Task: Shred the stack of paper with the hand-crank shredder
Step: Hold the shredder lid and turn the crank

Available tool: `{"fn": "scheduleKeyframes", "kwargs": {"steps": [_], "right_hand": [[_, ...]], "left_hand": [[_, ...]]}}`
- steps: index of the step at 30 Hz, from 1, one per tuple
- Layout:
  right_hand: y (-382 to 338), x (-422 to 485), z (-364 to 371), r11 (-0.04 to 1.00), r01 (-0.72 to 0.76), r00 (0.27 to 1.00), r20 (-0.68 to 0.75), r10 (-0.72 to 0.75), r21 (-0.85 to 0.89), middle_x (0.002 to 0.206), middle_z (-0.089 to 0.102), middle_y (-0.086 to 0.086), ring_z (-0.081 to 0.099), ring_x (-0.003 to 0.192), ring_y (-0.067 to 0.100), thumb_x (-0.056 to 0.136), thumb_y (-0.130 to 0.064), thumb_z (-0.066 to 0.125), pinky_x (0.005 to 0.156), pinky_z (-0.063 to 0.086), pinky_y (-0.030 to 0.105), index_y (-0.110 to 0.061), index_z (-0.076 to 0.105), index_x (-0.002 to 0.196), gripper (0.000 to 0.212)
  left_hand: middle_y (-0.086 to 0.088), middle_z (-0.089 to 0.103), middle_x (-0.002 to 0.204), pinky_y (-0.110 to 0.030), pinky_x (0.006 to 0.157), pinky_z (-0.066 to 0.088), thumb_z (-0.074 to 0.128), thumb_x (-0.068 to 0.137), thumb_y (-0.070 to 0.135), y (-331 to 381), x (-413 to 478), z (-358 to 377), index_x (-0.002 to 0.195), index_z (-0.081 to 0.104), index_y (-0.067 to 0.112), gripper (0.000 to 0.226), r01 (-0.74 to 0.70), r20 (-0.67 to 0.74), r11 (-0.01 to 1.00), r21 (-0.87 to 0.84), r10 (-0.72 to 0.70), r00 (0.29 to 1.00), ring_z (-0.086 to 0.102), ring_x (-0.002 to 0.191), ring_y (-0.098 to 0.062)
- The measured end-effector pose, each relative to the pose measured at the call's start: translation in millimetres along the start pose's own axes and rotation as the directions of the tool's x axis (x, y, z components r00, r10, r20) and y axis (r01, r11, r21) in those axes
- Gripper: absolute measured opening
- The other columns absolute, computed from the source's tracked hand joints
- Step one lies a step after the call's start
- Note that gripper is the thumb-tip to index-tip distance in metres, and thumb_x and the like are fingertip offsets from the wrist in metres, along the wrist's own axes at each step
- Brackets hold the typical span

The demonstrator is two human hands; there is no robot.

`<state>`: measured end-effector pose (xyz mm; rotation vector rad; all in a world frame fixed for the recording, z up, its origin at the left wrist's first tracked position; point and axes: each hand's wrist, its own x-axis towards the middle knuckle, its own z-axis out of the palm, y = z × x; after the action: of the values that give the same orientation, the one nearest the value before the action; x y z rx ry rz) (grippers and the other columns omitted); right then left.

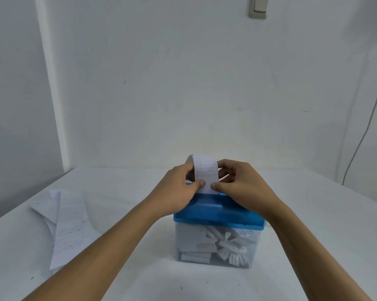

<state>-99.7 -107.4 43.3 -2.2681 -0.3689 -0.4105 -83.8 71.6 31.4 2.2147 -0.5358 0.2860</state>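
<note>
1. Head view: the left hand and right hand each pinched an edge of a narrow paper strip, held upright over the hand-crank shredder.
2. Its clear bin held shreds; the paper stack lay left of it on the worktop.

A white bench is carrying a blue-lidded hand-crank shredder and, well to its left, a stack of paper.

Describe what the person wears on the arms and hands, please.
Nothing worn shows. The left hand and the right hand are bare, with no gloves, rings or watch in view. The left forearm and right forearm are bare too, no sleeve visible down to the picture's edge.
</note>
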Motion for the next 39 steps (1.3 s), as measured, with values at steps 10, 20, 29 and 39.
{"fn": "scheduleKeyframes", "kwargs": {"steps": [10,20,29,39], "right_hand": [[-2.2,-2.5,0.4,1.0,0.003,1.0,0.006,-0.003,-0.015,0.078,0.074,-0.007,0.067,0.072,0.007,0.084,-0.013,0.073,0.068,0.055,0.022,-0.032,0.069,0.103,0.028],[0.9,-0.3,-0.6,0.998,-0.02,0.999,-0.046,0.017,-0.062,0.062,0.063,-0.004,0.053,0.052,0.002,0.079,-0.01,0.069,0.053,0.044,0.019,-0.035,0.064,0.089,0.027],[2.2,-1.4,-0.6,0.999,-0.026,0.996,-0.085,0.023,-0.026,0.07,0.069,-0.007,0.063,0.063,0.003,0.083,-0.015,0.075,0.065,0.055,0.023,-0.031,0.066,0.096,0.022],[-1.6,-1.7,2.0,0.997,-0.023,0.998,-0.054,0.019,-0.077,0.087,0.073,-0.008,0.07,0.082,0.012,0.083,-0.022,0.079,0.077,0.062,0.031,-0.023,0.066,0.099,0.021]], "left_hand": [[0.008,0.061,0.138,-0.016,0.089,0.045,0.058,0.103,0.03,-3.5,-4.2,-1.1,0.142,0.05,0.027,0.04,-0.029,0.039,0.997,0.068,0.026,0.999,0.057,0.119,-0.015],[0.007,0.061,0.129,-0.033,0.104,0.046,0.055,0.104,0.028,-4.6,-0.5,7.6,0.135,0.056,0.025,0.031,0.054,0.051,0.999,-0.004,-0.054,0.997,0.057,0.116,-0.014],[0.004,0.06,0.117,-0.03,0.088,0.047,0.045,0.106,0.022,-8.8,-4.8,17.4,0.112,0.056,0.022,0.013,0.052,-0.006,0.997,-0.062,-0.052,0.999,0.056,0.107,-0.017],[0.001,0.061,0.13,-0.03,0.099,0.051,0.049,0.105,0.019,-8.1,-8.5,19.1,0.127,0.057,0.017,0.024,0.049,-0.026,0.987,-0.153,-0.054,0.998,0.057,0.12,-0.018]]}}
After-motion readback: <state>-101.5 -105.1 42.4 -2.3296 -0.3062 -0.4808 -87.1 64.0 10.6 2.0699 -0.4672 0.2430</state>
